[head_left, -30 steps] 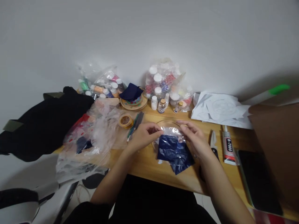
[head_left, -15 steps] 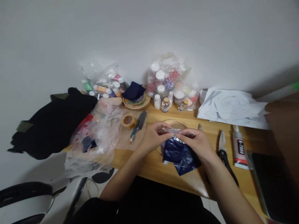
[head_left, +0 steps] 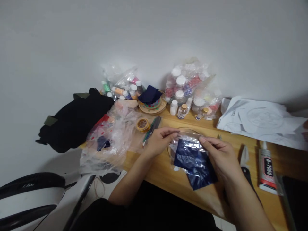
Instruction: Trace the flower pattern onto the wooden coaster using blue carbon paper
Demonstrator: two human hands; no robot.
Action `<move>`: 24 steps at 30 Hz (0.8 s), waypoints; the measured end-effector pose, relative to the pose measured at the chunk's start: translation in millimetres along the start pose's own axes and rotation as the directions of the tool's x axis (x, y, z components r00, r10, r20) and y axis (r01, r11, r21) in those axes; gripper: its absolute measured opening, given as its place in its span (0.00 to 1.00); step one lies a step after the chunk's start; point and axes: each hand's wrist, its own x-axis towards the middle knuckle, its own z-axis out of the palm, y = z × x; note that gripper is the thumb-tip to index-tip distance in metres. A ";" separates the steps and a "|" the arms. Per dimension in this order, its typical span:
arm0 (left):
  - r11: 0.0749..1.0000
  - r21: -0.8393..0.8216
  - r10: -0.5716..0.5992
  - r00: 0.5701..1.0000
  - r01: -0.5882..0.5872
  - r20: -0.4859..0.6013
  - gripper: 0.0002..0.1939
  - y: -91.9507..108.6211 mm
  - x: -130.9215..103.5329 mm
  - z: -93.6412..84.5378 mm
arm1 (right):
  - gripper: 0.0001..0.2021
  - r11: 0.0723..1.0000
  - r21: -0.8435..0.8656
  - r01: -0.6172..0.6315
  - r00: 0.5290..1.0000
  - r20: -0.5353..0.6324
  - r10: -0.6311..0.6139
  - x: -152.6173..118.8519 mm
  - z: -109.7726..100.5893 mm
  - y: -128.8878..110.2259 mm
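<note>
A clear plastic bag point(head_left: 190, 136) is stretched between my two hands above the wooden table. Inside it, or seen through it, is dark blue cloth point(head_left: 186, 157); its lower piece reaches down to the right. My left hand point(head_left: 158, 141) pinches the bag's upper left corner, and my right hand point(head_left: 220, 155) pinches the upper right edge between thumb and fingers. Behind the bag, a thin wooden hoop point(head_left: 190, 129) shows in part. Whether the lower blue piece lies inside the bag or beneath it, I cannot tell.
Scissors point(head_left: 244, 160), a B-7000 glue tube point(head_left: 267, 168) and a dark phone-like slab point(head_left: 298, 199) lie right. Left are a thread spool point(head_left: 142, 124), pens point(head_left: 152, 128), a crumpled plastic bag point(head_left: 120, 141) and black cloth point(head_left: 77, 118). Small bottles point(head_left: 183, 111) and papers point(head_left: 260, 117) line the back.
My hands have moved apart, spreading the bag's top edge that was bunched between them. The blue cloth shows more fully. The whole scene has shifted right as my head turned.
</note>
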 end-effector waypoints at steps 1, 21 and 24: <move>1.000 0.012 0.005 1.000 -0.005 -0.005 0.12 2.4 -1.8 -1.8 | 0.16 1.000 -0.020 0.004 1.000 0.019 -0.003 -0.4 -0.4 0.2; 0.519 0.840 0.754 0.376 0.160 -0.538 0.34 48.7 -22.7 -188.9 | 0.17 0.997 0.079 0.019 1.000 0.017 -0.021 -4.7 2.8 -12.4; 0.374 0.928 0.829 0.447 0.006 -0.337 0.26 41.3 -13.6 -161.6 | 0.21 0.958 0.252 -0.136 0.986 0.129 0.106 -3.6 4.3 -19.7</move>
